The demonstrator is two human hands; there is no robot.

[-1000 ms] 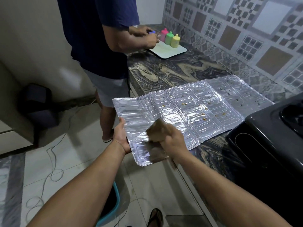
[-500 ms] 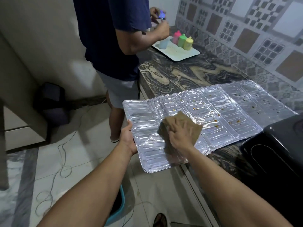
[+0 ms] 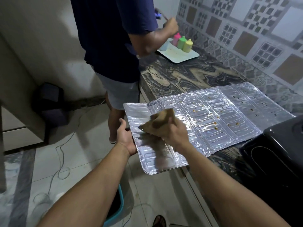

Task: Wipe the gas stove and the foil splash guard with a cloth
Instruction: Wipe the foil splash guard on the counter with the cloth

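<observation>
The foil splash guard lies unfolded flat on the marbled counter, its left end hanging past the counter edge. Brown food specks dot its right panels. My left hand grips the overhanging left edge from below. My right hand presses a bunched brown cloth onto the left panels; the hand is blurred by motion. The black gas stove sits at the right, its corner touching the foil's near right edge.
Another person in a dark shirt stands at the counter's far end, handling something over a white tray with coloured bottles. A teal bucket stands on the floor under my left arm. A cable trails across the tiles.
My right hand has swept the cloth up the foil and back toward the left panels. The other person raised their hands above the tray.
</observation>
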